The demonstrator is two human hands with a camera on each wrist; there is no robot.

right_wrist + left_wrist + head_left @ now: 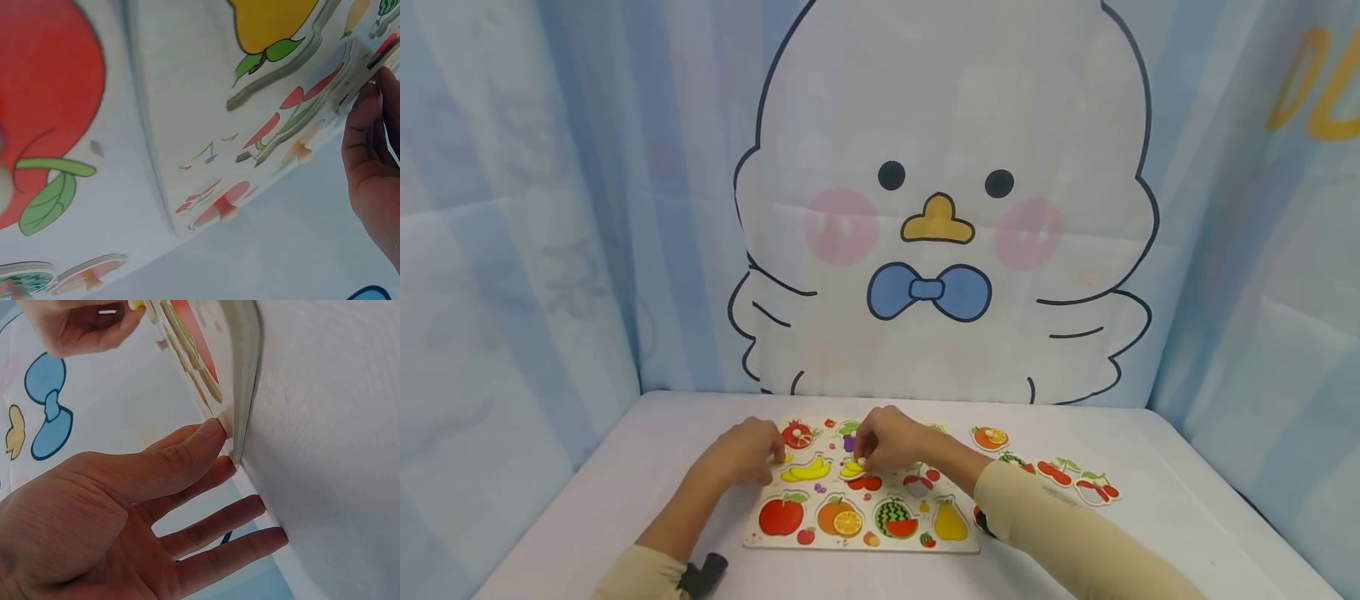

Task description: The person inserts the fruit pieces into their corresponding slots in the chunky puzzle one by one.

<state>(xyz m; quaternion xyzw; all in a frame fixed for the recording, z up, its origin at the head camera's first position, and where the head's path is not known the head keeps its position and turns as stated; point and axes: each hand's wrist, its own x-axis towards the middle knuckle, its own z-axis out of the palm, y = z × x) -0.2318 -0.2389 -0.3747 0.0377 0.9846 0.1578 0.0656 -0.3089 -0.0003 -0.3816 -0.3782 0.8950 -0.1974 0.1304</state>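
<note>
A wooden fruit puzzle board (917, 537) lies on the table. My left hand (748, 452) is at its left side. In the left wrist view, the thumb and index finger of that left hand (125, 512) pinch the board's edge (245, 381), while the other fingers reach down to the tabletop. Over the middle of the board, my right hand (891, 437) pinches a yellow banana puzzle piece (852, 471). Left of this piece is a banana picture (807, 471) on the board. The right wrist view has the right hand (375, 156) partly cut off at the frame's edge.
Loose fruit pieces lie right of the board: an orange piece (990, 437), a watermelon piece (1017, 461) and cherry pieces (1097, 490). A large red apple piece (56, 94) sits beside the board's right edge, mostly behind my right arm. Printed curtains (512, 292) enclose the table.
</note>
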